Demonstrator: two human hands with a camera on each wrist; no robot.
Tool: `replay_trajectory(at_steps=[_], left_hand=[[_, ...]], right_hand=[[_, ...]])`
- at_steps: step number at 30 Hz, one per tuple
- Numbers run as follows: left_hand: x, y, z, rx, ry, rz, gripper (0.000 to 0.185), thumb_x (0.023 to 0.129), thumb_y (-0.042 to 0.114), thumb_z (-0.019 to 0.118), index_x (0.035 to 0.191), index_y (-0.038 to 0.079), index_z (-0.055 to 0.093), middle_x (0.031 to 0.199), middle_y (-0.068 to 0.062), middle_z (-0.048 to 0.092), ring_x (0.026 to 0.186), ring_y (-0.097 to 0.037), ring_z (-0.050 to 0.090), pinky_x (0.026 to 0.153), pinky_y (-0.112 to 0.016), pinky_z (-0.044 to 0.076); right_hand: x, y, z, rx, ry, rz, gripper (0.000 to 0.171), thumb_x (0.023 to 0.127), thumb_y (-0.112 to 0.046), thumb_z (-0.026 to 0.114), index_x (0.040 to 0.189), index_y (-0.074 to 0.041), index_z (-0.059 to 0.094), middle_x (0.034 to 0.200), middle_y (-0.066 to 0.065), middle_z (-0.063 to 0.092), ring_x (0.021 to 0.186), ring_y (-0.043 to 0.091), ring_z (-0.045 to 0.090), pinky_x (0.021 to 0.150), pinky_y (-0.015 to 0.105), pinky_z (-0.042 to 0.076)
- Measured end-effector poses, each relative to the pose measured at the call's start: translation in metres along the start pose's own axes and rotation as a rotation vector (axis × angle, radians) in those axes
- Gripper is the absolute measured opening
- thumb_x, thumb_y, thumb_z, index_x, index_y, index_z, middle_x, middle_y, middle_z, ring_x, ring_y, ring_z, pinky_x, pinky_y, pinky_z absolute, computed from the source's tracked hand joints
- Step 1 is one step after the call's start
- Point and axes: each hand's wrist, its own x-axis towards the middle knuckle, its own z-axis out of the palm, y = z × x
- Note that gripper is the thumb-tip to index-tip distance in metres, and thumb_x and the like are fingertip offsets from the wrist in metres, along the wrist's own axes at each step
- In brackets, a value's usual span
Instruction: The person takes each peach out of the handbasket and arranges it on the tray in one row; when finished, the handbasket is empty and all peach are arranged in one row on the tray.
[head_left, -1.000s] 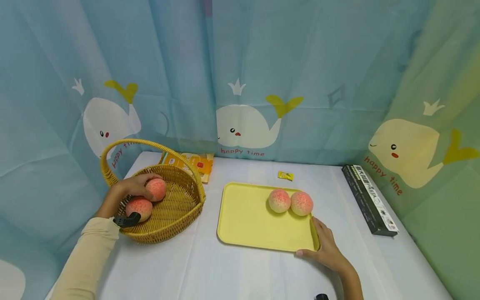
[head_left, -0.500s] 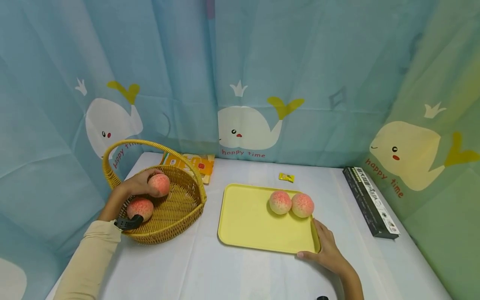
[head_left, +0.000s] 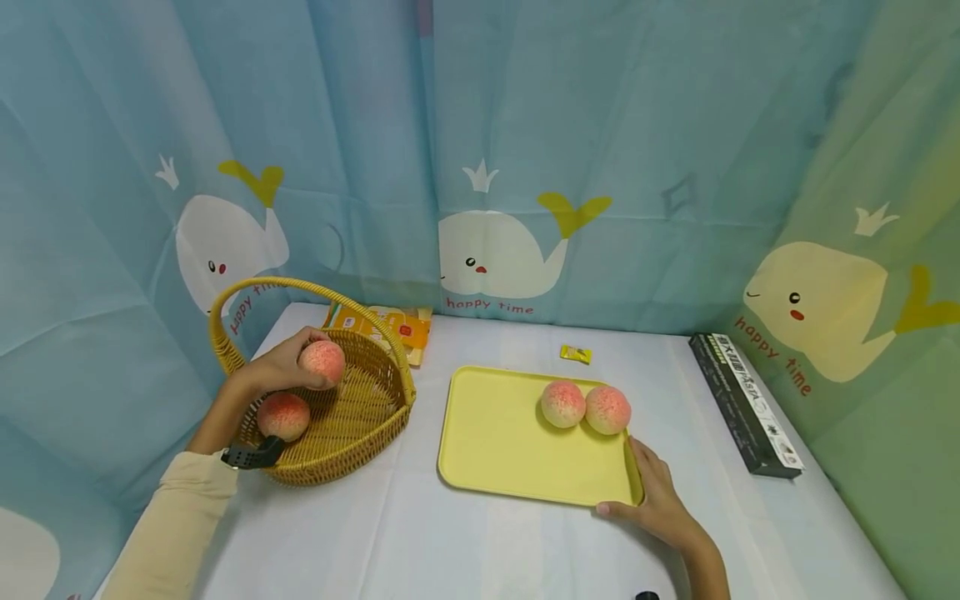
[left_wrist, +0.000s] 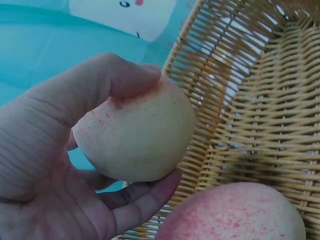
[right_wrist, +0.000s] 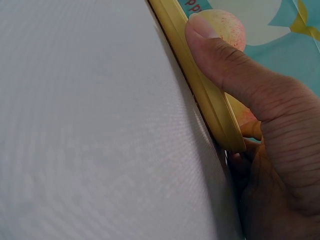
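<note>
Left hand [head_left: 281, 367] fingers curled round pink-yellow round peach [head_left: 323, 363] over woven wicker basket [head_left: 360, 417]; right hand [head_left: 656, 500] thumb and fingers pinch flat yellow plastic tray [head_left: 495, 442] corner.

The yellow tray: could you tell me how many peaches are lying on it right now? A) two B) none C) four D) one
A: two peaches lie side by side at the far right of the yellow tray, whose near right corner the right hand grips, while the left hand holds a third peach over the basket, where a fourth lies.
</note>
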Motion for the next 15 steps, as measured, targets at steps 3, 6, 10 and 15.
replay_trajectory(at_steps=[3, 6, 10, 15], left_hand=[[-0.002, 0.004, 0.002, 0.012, 0.002, 0.006, 0.069, 0.081, 0.016, 0.076, 0.133, 0.000, 0.034, 0.126, -0.025, 0.050, 0.103, -0.029, 0.060, 0.078, -0.037, 0.054], [-0.006, 0.009, 0.005, 0.021, -0.001, 0.015, 0.069, 0.079, 0.019, 0.078, 0.131, 0.001, 0.034, 0.126, -0.025, 0.051, 0.102, -0.028, 0.061, 0.078, -0.037, 0.054], [-0.012, 0.018, 0.009, 0.044, -0.013, 0.038, 0.070, 0.079, 0.022, 0.080, 0.129, 0.003, 0.034, 0.125, -0.022, 0.052, 0.101, -0.026, 0.061, 0.078, -0.037, 0.054], [-0.018, 0.031, 0.015, 0.083, -0.018, 0.055, 0.073, 0.078, 0.028, 0.081, 0.131, 0.007, 0.036, 0.123, -0.018, 0.053, 0.100, -0.024, 0.060, 0.079, -0.035, 0.052]], right_hand=[[0.000, 0.000, 0.000, -0.002, -0.003, 0.006, 0.124, 0.068, -0.040, 0.087, 0.157, -0.004, 0.009, 0.154, 0.032, 0.016, 0.136, 0.050, 0.016, 0.103, 0.075, 0.021], [0.000, -0.001, -0.001, 0.003, 0.001, 0.001, 0.124, 0.067, -0.040, 0.087, 0.156, -0.002, 0.010, 0.154, 0.033, 0.017, 0.136, 0.051, 0.017, 0.103, 0.075, 0.021], [0.000, -0.002, -0.001, 0.012, -0.001, 0.005, 0.123, 0.068, -0.039, 0.087, 0.156, -0.001, 0.011, 0.154, 0.033, 0.017, 0.136, 0.051, 0.017, 0.103, 0.075, 0.021], [0.001, -0.002, -0.001, 0.007, -0.004, 0.008, 0.123, 0.068, -0.040, 0.087, 0.156, -0.002, 0.010, 0.154, 0.033, 0.017, 0.136, 0.051, 0.016, 0.103, 0.075, 0.020]])
